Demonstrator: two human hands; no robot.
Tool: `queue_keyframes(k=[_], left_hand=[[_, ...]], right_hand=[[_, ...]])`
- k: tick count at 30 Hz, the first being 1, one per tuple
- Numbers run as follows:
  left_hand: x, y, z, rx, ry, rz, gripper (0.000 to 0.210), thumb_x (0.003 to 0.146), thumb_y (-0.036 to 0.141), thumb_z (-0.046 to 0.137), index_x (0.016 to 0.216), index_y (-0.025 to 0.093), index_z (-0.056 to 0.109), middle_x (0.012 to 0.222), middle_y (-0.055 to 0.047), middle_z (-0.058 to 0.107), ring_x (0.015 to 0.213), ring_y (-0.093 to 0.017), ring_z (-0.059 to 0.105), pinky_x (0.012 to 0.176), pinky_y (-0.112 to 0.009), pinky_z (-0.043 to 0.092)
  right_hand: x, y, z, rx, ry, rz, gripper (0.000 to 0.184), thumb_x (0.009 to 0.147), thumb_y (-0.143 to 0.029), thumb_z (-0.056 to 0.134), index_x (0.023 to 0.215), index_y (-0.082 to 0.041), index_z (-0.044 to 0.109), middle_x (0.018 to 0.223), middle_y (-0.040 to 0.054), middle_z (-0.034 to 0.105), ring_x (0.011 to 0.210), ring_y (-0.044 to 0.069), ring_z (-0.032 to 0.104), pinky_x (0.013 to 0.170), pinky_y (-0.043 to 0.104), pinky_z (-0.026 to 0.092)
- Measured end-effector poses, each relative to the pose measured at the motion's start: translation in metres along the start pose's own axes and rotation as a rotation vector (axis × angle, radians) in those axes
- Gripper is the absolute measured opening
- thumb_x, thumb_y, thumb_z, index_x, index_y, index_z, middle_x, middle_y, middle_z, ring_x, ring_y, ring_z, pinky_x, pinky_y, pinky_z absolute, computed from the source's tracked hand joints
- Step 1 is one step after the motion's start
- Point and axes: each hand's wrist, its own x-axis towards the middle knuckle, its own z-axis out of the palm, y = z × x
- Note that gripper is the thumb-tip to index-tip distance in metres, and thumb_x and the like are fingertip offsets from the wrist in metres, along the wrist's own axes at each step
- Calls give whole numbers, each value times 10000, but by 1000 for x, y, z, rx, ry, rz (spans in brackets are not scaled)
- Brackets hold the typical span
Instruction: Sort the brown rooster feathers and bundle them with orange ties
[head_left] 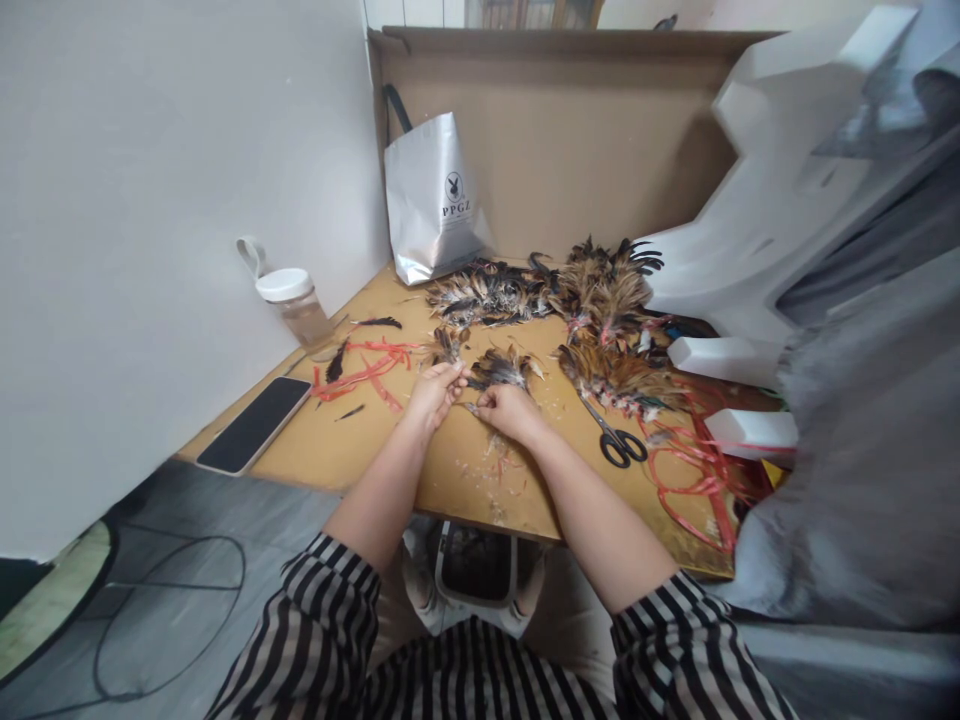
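Observation:
Fingers pinched, my left hand [439,392] grips a small bunch of feathers [450,345], brown and dark, whose tips stick up above the fingers. My right hand [506,410] is closed at the thumb and forefinger beside a loose pile of dark feathers [501,368]. A small feather seems to be between its fingertips, though it is hard to make out. Behind the hands lies a row of dark and white feathers [491,292]. Brown feather bundles [600,285] rest farther right, with another tied brown row [619,375] in front of them.
Black-handled scissors [622,445] lie right of my hands, near tangled red plastic ribbon [697,475]. More red strips [371,370] lie left, beside a phone [255,425] and a lidded bottle [296,305]. A silver bag [431,200] stands behind. White foam pieces [750,430] edge the right side.

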Motion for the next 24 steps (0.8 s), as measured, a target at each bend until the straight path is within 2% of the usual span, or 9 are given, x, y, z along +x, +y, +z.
queue_keyframes(k=[7,11,13,15,19,21,24], left_hand=[[0,-1,-1,19,-13,7,145,640,193,691,687,95,596,630,-23,614,462,-19,498,416,-103,360],[1,0,-1,9,-17,17,153,636,191,693,697,95,590,634,-19,614,458,-20,499,415,-105,368],[1,0,-1,3,-17,24,151,641,190,689,705,95,590,638,-19,615,459,-21,500,414,-106,368],[2,-1,-1,11,-12,22,147,648,193,685,701,96,589,643,-20,617,457,-19,498,411,-105,363],[1,-4,-1,53,-43,-19,153,650,199,689,712,90,601,667,-33,631,464,-21,509,416,-106,370],[-1,-6,0,90,-103,-62,169,650,205,693,733,83,611,702,-56,648,488,-34,536,419,-111,378],[-5,-8,2,146,-208,-152,180,660,200,688,771,76,620,786,-104,670,545,-61,582,442,-121,402]], right_hand=[[-6,-11,-4,-59,-62,-1,136,690,-211,519,683,-172,649,691,38,640,591,110,524,550,200,325],[0,-2,1,53,10,-19,131,657,-201,517,629,-153,636,622,35,625,553,110,503,539,209,328],[5,3,2,235,99,1,119,638,-217,534,609,-145,624,581,20,604,520,98,481,516,203,329],[9,6,1,514,178,66,134,628,-260,554,617,-140,613,528,-1,570,462,78,438,470,195,318],[14,6,-4,1093,203,224,241,574,-363,623,666,-144,586,493,-28,526,369,45,334,368,181,232],[15,6,-5,1244,205,263,284,526,-367,669,678,-147,576,490,-37,509,376,40,335,361,172,222],[16,5,-2,1272,261,279,309,516,-386,687,680,-150,571,428,-67,429,378,40,322,366,168,219]])
